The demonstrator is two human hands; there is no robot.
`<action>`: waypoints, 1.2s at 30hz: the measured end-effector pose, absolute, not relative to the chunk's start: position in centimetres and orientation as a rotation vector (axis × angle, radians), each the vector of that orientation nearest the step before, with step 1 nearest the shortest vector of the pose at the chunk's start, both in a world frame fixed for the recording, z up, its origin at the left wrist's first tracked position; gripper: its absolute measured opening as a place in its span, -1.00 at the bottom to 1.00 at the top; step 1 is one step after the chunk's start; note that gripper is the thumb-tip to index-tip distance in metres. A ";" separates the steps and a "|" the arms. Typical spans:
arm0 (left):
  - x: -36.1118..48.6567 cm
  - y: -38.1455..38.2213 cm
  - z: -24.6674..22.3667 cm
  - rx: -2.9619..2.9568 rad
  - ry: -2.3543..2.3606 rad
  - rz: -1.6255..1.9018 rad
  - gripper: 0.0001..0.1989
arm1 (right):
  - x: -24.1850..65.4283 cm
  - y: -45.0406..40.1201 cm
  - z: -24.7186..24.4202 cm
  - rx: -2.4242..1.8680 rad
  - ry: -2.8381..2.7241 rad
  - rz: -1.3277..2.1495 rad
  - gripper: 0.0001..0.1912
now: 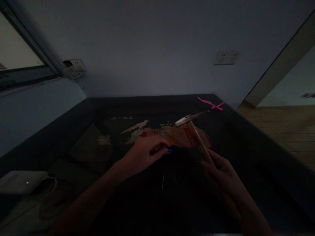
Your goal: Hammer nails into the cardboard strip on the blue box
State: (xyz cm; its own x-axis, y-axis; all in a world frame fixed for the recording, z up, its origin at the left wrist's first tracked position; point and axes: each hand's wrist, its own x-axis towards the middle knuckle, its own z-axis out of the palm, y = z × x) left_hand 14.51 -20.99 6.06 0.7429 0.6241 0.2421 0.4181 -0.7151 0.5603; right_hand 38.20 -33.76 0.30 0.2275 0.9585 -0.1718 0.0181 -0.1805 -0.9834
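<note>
My right hand [219,167] is wrapped round the wooden handle of a hammer [197,134]. Its metal head is raised to the upper left of that hand, over a flattened printed cardboard piece [179,136] on the dark table. At the near edge of the cardboard, my left hand [150,149] is closed in a pinch, thumb against fingers. Whatever it may hold is too dark and small to make out. A small blue thing [169,150] lies right by its fingertips. Closer to me are several thin, shiny metal pieces [163,181], like nails or pins.
A pink ribbon [214,106] lies at the table's far right corner. On the left is a white box [23,182] with a cable. The dark glossy tabletop [118,108] bears a bird picture and meets a wall with a socket [225,58].
</note>
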 end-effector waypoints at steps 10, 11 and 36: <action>15.2 -27.0 -0.8 2.475 1.144 -0.374 -0.75 | 37.8 -34.2 0.2 -1.455 -0.957 1.187 -0.29; 15.1 -27.1 -1.0 2.483 1.164 -0.394 -0.74 | 37.8 -34.2 0.1 -1.451 -0.968 1.192 -0.29; 8.8 -22.9 0.9 2.407 0.935 -0.043 -0.87 | 37.7 -34.1 -0.4 -1.464 -1.049 1.259 -0.25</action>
State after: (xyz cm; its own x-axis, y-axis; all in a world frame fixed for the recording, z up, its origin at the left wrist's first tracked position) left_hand 8.79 -22.87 0.89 0.7574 0.6145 -0.2208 0.6322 -0.6057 0.4832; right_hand 37.75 -34.13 -0.35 0.1176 0.9687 -0.2186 0.0403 -0.2246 -0.9736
